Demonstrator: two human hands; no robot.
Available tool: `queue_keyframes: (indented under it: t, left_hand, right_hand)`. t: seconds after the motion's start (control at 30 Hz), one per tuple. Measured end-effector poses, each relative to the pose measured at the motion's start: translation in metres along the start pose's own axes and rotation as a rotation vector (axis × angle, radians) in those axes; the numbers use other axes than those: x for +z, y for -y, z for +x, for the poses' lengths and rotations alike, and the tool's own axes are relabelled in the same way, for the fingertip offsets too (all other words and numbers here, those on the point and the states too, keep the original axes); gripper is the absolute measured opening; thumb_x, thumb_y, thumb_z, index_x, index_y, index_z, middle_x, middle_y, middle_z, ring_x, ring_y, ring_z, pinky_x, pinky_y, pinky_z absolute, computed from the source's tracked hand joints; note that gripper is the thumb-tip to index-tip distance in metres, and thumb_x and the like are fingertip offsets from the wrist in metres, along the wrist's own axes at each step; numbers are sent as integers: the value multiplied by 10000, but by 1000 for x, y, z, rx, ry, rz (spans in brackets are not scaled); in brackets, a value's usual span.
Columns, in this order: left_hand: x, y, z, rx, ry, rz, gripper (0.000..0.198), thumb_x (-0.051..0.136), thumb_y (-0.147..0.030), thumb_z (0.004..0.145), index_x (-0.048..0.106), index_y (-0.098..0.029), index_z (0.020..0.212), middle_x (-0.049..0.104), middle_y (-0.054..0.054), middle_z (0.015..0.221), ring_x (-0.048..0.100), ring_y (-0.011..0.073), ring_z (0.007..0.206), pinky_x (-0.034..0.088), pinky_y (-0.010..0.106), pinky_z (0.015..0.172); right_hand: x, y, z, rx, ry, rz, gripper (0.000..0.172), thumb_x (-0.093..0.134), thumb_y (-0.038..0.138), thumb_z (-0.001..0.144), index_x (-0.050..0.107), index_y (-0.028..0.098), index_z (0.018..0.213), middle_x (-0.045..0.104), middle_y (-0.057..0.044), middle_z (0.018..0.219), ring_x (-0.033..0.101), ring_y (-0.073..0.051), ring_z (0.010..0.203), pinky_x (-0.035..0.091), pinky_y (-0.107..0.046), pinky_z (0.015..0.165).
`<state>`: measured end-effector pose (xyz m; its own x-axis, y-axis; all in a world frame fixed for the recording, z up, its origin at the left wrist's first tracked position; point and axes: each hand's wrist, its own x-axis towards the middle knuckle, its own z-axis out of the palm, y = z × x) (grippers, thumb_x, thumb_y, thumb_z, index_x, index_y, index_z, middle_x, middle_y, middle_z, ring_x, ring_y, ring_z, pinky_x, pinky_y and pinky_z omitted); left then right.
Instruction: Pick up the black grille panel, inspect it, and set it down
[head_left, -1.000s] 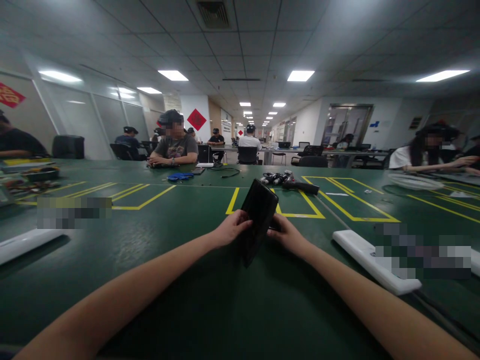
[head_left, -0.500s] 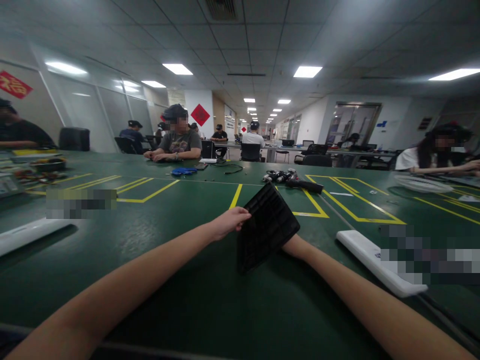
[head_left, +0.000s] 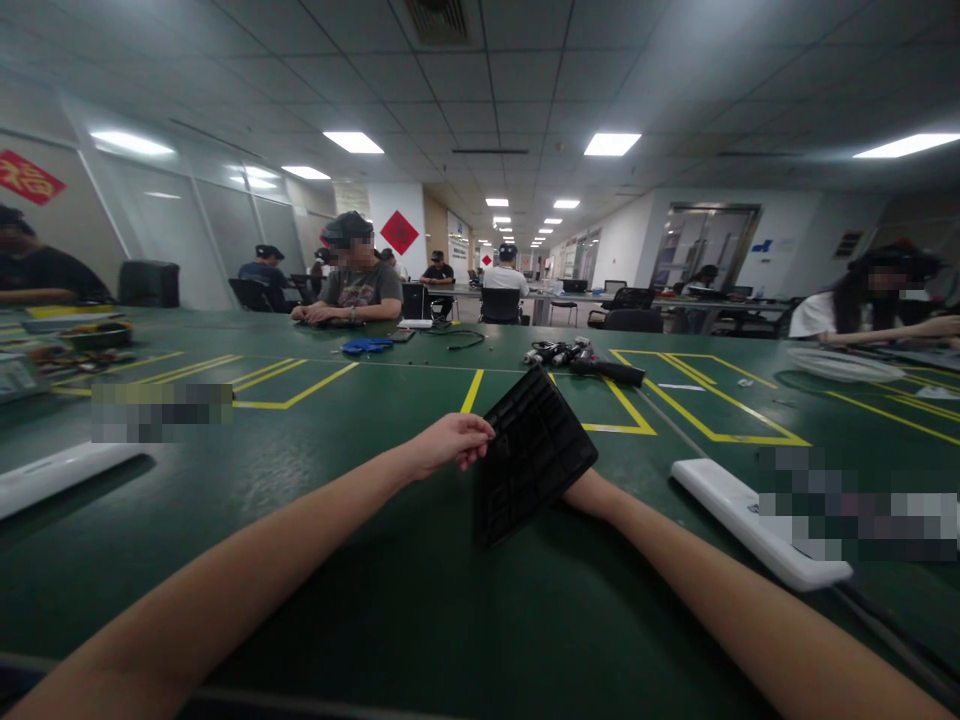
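Note:
A black compartmented tray point(head_left: 536, 450) is held up tilted above the green table point(head_left: 337, 600), its gridded side facing me. My right hand point(head_left: 589, 492) grips it from behind at the lower right edge; most of those fingers are hidden by the tray. My left hand point(head_left: 461, 442) is at the tray's left side, with its thumb and fingers pinched together close to the surface. Whatever may be between those fingertips is too small to make out.
White power strips lie to the right point(head_left: 750, 520) and left point(head_left: 67, 475). Beyond the tray are a bundle of dark cables point(head_left: 559, 352), a blue item point(head_left: 367, 345) and yellow tape lines point(head_left: 330, 385). A person point(head_left: 360, 280) sits across the table, another person point(head_left: 855, 310) at right.
My left hand has drawn slightly left and its fingers have shifted at the tray's left edge. The tray and my right hand have stayed almost in place.

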<state>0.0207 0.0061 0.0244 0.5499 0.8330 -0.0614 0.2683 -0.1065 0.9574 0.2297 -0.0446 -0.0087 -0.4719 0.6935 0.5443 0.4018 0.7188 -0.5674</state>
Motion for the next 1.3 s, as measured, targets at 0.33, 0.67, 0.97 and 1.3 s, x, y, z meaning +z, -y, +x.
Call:
queue_keyframes:
  t: [0.33, 0.67, 0.97, 1.3]
  left_hand:
    - [14, 0, -3, 327, -46, 756, 125, 410, -107, 748, 481, -169, 830, 543, -23, 628, 489, 101, 571, 376, 211, 551]
    - [10, -2, -10, 458, 8, 938, 159, 365, -203, 840, 476, -167, 948, 592, 51, 825, 552, 156, 747, 412, 263, 674]
    - [15, 9, 5, 283, -138, 701, 309, 405, -428, 832, 462, -181, 656, 483, -26, 534, 460, 118, 507, 312, 225, 500]
    - [18, 2, 0, 255, -98, 442, 61, 459, -231, 787, 476, -174, 777, 533, -12, 622, 482, 107, 552, 358, 217, 509]
  right_hand:
    - [2, -1, -2, 45, -15, 49, 420, 432, 437, 838, 550, 223, 1179, 585, -64, 1197, 540, -217, 1092, 387, -408, 993]
    - [5, -3, -3, 38, -6, 4, 414, 418, 409, 850, 525, 232, 1209, 546, -65, 1248, 489, -220, 1157, 346, -418, 1021]
    - [5, 2, -1, 5, -19, 23, 417, 395, 380, 858, 516, 213, 1220, 513, -75, 1285, 458, -226, 1191, 316, -390, 1043]
    - [3, -3, -2, 2, -28, -13, 403, 409, 387, 852, 531, 221, 1199, 570, -54, 1220, 507, -221, 1137, 342, -406, 1023]
